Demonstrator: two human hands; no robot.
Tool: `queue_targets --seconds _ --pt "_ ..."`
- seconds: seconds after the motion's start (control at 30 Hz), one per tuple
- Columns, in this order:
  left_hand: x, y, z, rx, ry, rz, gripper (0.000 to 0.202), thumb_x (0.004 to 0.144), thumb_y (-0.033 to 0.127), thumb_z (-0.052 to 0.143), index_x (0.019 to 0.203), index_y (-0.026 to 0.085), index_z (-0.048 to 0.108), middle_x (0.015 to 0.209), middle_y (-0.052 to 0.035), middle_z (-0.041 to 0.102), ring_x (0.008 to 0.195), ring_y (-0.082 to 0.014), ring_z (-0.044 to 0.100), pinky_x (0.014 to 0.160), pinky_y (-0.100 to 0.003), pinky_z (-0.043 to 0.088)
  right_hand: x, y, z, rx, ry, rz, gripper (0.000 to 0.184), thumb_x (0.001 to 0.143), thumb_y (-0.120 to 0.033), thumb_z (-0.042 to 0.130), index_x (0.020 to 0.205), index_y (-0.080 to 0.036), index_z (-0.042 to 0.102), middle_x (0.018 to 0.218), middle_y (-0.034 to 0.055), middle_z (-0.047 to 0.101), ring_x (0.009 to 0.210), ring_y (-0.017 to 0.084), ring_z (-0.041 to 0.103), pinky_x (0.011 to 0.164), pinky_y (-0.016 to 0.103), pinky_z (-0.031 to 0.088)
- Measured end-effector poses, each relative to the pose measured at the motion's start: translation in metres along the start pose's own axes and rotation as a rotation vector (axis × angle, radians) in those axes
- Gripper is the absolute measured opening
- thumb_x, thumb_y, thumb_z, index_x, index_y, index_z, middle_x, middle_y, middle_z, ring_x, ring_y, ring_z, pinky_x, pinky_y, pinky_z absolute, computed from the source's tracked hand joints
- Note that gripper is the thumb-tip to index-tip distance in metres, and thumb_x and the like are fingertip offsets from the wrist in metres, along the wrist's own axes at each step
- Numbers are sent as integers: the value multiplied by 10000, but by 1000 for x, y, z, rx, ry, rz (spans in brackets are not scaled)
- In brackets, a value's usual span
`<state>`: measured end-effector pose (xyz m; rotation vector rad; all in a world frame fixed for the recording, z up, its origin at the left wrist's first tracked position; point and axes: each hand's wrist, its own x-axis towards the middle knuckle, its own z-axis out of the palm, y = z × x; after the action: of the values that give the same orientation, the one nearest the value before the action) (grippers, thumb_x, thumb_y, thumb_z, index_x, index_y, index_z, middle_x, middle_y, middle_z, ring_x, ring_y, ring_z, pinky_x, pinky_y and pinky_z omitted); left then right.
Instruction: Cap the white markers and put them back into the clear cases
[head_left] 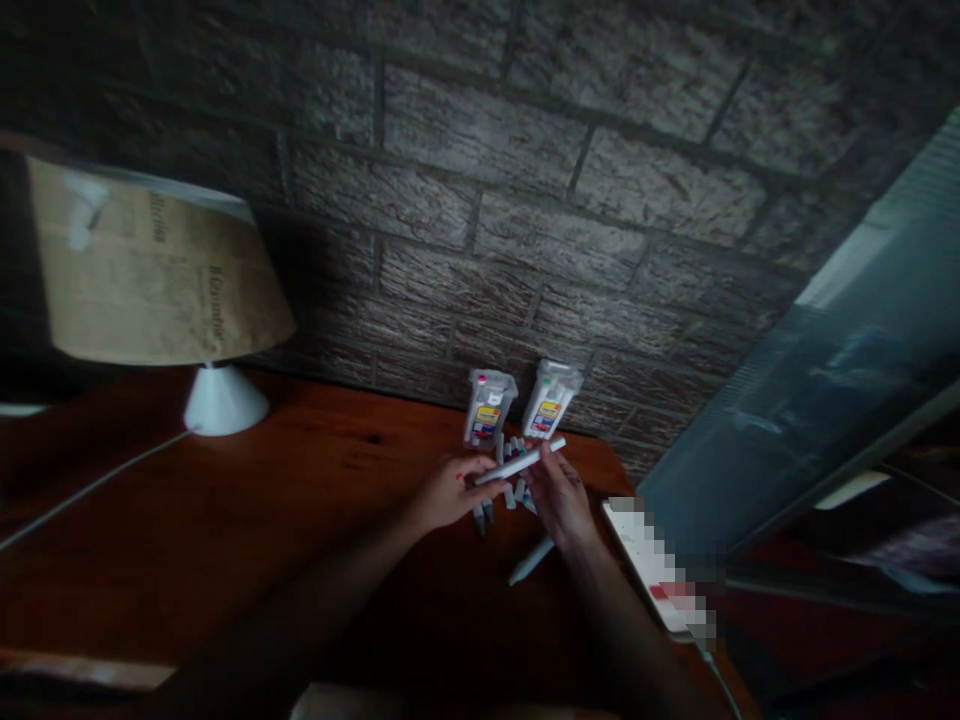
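Plastic tubs (490, 408) w/ markers (546, 388) stand nr. hands (454, 490) (561, 492).

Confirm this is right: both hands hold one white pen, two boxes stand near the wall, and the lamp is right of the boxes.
Not quite: the head view shows the lamp left of the boxes. The rest stands: the left hand and right hand both hold one white pen, and two boxes stand near the wall.

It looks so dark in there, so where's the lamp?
In the head view, the lamp stands on the left part of the wooden table, near the brick wall, well to the left of the person's left hand.
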<state>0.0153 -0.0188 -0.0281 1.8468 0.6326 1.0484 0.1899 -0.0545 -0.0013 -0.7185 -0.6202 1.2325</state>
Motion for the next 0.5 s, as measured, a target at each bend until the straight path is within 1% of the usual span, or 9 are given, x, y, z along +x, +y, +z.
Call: queue_targets --seconds 0.07,0.1,0.17,0.23,0.27,0.33,0.4,0.5 --pt "-2 3 -1 123 25 31 294 879 430 667 951 153 735 819 -33 731 707 -127 625 664 -223 463 0 2 1 11 -4 -4 372 622 -340 923 892 -194 713 873 0 760 820 101 698 753 189 568" --pt "-3 3 -1 166 37 42 293 892 431 651 966 160 735 821 -31 735 708 -128 626 672 -226 463 -1 3 2 10 -7 -19 400 626 -332 920 936 -214 698 883 -5 762 842 107 706 779 203 570" --pt "-5 4 0 212 56 52 296 907 435 629 983 168 732 826 -31 743 709 -134 635 680 -232 467 -2 4 4 -18 -9 -80 480 657 -326 899 1063 -274 648 895 -25 760 868 119 716 815 243 575" --pt "-6 5 3 241 62 55 296 913 444 616 972 177 728 834 -34 749 719 -143 650 689 -238 475 -4 5 6 -55 -9 -154 540 694 -336 868 1154 -326 584 881 -51 746 852 125 719 803 269 579" --pt "-6 5 4 258 63 54 292 916 447 610 971 184 725 842 -34 752 727 -147 658 694 -239 480 -5 6 7 -60 -11 -178 541 705 -346 855 1161 -337 564 865 -62 736 836 126 716 788 273 580" --pt "-6 7 8 310 69 55 270 922 439 599 982 204 719 859 -30 757 745 -152 672 710 -241 485 -5 6 8 -23 -29 -167 497 717 -359 838 1121 -331 549 842 -69 716 811 125 706 769 273 575" --pt "-7 9 10 392 85 62 235 923 416 597 995 224 713 867 -27 761 748 -154 680 714 -241 485 -4 5 9 52 -48 -109 447 722 -343 826 1070 -318 546 827 -68 705 786 122 691 763 275 566" --pt "-6 12 13 521 104 109 203 916 375 603 1014 235 713 898 -42 766 759 -166 689 731 -252 488 -2 0 12 170 -92 -36 355 723 -287 781 1003 -291 563 787 -63 679 731 116 654 755 282 547"
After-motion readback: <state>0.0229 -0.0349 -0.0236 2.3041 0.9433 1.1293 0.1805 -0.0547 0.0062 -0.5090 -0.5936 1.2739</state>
